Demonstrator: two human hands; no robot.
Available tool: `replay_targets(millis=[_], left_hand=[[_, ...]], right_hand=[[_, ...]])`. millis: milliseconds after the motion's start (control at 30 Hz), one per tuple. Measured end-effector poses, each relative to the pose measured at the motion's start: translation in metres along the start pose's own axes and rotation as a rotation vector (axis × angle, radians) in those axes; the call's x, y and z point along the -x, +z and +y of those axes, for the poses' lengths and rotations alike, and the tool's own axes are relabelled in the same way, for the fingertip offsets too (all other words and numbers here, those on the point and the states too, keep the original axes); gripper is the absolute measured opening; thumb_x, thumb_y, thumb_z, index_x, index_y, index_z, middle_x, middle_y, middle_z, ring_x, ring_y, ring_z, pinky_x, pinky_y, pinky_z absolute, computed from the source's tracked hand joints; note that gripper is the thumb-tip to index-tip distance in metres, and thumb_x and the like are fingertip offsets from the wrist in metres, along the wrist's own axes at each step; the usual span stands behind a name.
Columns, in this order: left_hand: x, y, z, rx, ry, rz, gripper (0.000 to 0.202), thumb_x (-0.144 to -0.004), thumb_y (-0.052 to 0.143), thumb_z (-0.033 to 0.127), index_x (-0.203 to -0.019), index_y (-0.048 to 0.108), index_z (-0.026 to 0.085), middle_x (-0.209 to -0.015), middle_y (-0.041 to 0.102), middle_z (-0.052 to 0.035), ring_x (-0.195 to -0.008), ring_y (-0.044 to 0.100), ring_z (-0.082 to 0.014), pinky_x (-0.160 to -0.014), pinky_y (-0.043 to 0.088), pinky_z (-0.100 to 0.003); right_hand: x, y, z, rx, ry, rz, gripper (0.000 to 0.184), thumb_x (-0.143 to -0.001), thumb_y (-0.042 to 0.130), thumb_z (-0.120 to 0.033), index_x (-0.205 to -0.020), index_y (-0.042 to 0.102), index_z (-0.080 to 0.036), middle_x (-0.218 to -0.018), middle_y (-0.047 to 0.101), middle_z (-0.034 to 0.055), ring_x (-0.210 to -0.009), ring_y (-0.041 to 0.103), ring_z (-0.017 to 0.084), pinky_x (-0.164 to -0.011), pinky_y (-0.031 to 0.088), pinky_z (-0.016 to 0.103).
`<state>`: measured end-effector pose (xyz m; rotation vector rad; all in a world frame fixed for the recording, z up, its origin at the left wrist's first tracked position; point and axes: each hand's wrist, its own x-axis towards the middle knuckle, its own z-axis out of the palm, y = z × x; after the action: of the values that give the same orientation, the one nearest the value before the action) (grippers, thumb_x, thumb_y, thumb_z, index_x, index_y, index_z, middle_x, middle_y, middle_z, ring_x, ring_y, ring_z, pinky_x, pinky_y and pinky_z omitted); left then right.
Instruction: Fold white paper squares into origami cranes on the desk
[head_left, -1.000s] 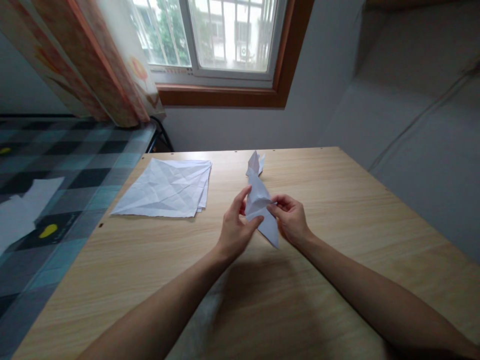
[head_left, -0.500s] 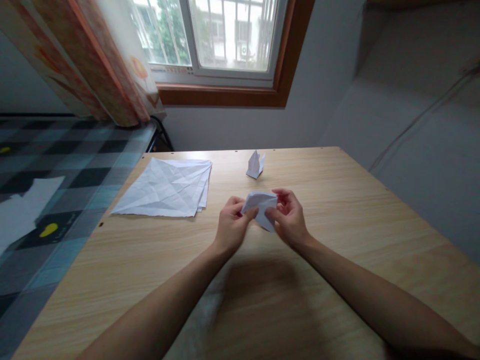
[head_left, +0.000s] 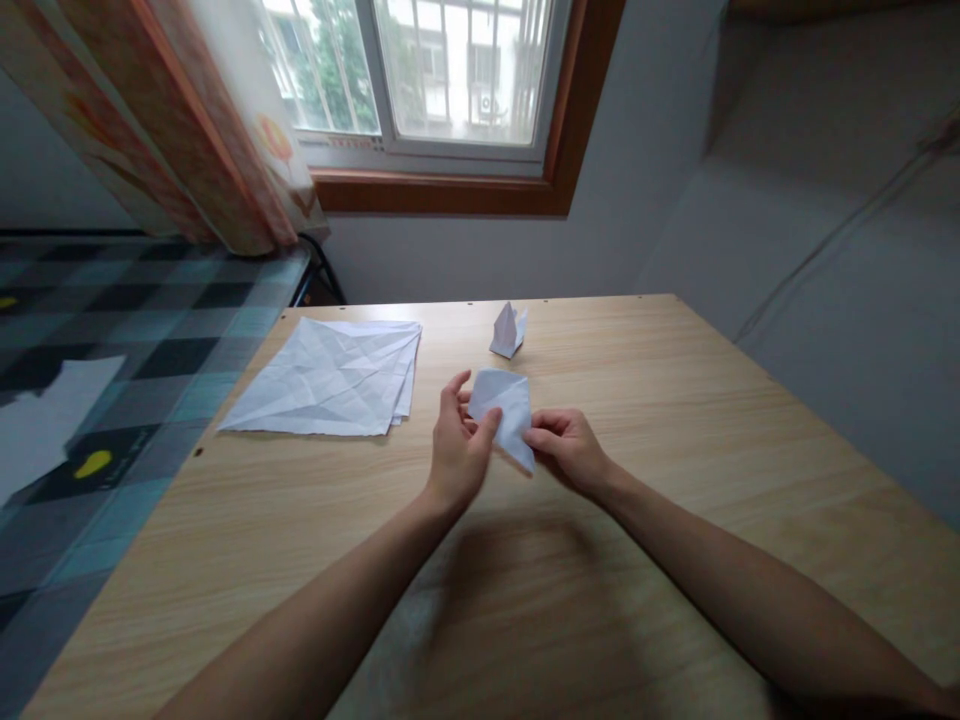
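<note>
While the left hand (head_left: 459, 448) pinches the folded white paper (head_left: 513, 408) at its left side and the right hand (head_left: 568, 447) its right edge, it is mid-frame, probably light, thin and easily creased, best held by its edges, below a small paper figure (head_left: 505, 333).

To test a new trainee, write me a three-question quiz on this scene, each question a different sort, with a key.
1. True or false: the left grip and the right grip both touch the folded paper.
2. Multiple choice: what lies on the table, left of both grips?
A) scissors
B) creased white sheets
C) a cup
3. Fill in: the small paper figure stands near the table's ___ edge, as the wearer sees it.

Key: 1 true; 2 B; 3 far.
</note>
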<state>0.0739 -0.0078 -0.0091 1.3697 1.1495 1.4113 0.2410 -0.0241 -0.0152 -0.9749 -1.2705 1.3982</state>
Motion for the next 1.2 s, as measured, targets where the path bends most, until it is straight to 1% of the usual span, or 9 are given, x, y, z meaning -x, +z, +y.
replay_targets(millis=[67,133,267,367,467,600,833,1067,1200], left_hand=[[0.004,-0.002,0.004,-0.222,0.165,0.087,0.058,-0.079,0.068,0.029,-0.134,0.05,0.022,-0.128,0.055,-0.0122,-0.107,0.059,-0.0239,-0.081,0.052,-0.035],[0.006,-0.004,0.007,-0.319,0.26,0.036,0.044,-0.084,0.063,0.031,-0.127,0.058,0.022,-0.134,0.054,-0.0123,-0.123,0.052,-0.0278,-0.095,0.048,-0.042],[0.009,-0.005,0.008,-0.134,0.157,-0.265,0.047,-0.085,0.065,0.042,-0.126,0.061,0.019,-0.118,0.066,-0.0123,-0.111,0.061,-0.0281,-0.093,0.05,-0.041],[0.01,-0.005,0.007,-0.032,0.09,-0.375,0.066,-0.072,0.079,0.045,-0.13,0.059,0.019,-0.118,0.067,-0.0128,-0.107,0.064,-0.0291,-0.09,0.052,-0.04],[0.009,-0.005,0.011,-0.024,0.135,-0.506,0.075,-0.065,0.084,0.047,-0.131,0.06,0.022,-0.122,0.067,-0.0124,-0.11,0.064,-0.0313,-0.094,0.051,-0.041],[0.007,-0.006,0.016,-0.036,0.184,-0.569,0.07,-0.072,0.077,0.054,-0.132,0.06,0.023,-0.127,0.065,-0.0118,-0.114,0.061,-0.0329,-0.099,0.048,-0.044],[0.008,-0.007,0.006,0.083,0.035,-0.433,0.073,-0.08,0.061,0.068,-0.133,0.054,0.019,-0.113,0.068,-0.0094,-0.097,0.064,-0.0251,-0.086,0.05,-0.034],[0.002,-0.001,-0.004,0.175,-0.13,-0.101,0.055,-0.081,0.064,0.059,-0.116,0.058,0.017,-0.086,0.067,-0.0033,-0.076,0.062,-0.0177,-0.071,0.049,-0.028],[-0.003,0.0,-0.005,0.209,-0.16,0.007,0.05,-0.076,0.071,0.053,-0.107,0.057,0.016,-0.083,0.065,-0.0016,-0.074,0.062,-0.0169,-0.071,0.049,-0.029]], right_hand=[[0.0,0.001,0.0,-0.011,0.007,0.051,0.029,-0.071,0.079,-0.041,-0.063,0.067,-0.016,-0.056,0.059,-0.0022,-0.051,0.046,0.01,-0.052,0.034,0.024],[-0.001,0.002,-0.001,-0.04,0.002,0.109,0.035,-0.068,0.082,-0.045,-0.059,0.063,-0.016,-0.053,0.056,-0.003,-0.049,0.044,0.009,-0.049,0.033,0.024],[-0.002,0.003,-0.006,-0.132,0.009,0.17,0.05,-0.058,0.087,-0.053,-0.052,0.053,-0.018,-0.048,0.049,-0.0048,-0.044,0.038,0.007,-0.044,0.027,0.022],[-0.002,0.004,-0.01,-0.187,0.038,0.138,0.055,-0.049,0.088,-0.062,-0.054,0.056,-0.018,-0.05,0.052,-0.0034,-0.045,0.04,0.008,-0.044,0.03,0.023],[0.0,0.005,-0.011,-0.227,0.06,0.104,0.058,-0.047,0.087,-0.067,-0.062,0.064,-0.016,-0.054,0.058,-0.0013,-0.047,0.044,0.009,-0.046,0.034,0.023],[0.001,0.006,-0.012,-0.274,0.071,0.053,0.059,-0.047,0.086,-0.068,-0.063,0.065,-0.015,-0.054,0.057,-0.0016,-0.046,0.044,0.008,-0.045,0.034,0.022],[0.005,0.01,-0.015,-0.243,0.107,-0.075,0.061,-0.045,0.086,-0.069,-0.053,0.058,-0.015,-0.05,0.05,-0.0028,-0.044,0.037,0.007,-0.043,0.026,0.022],[0.009,0.011,-0.02,-0.232,0.123,-0.116,0.064,-0.042,0.086,-0.07,-0.049,0.055,-0.015,-0.047,0.048,-0.0028,-0.044,0.036,0.007,-0.042,0.024,0.021],[0.012,0.011,-0.023,-0.256,0.152,-0.11,0.065,-0.041,0.085,-0.072,-0.051,0.056,-0.015,-0.048,0.048,-0.0023,-0.043,0.037,0.007,-0.042,0.023,0.021]])
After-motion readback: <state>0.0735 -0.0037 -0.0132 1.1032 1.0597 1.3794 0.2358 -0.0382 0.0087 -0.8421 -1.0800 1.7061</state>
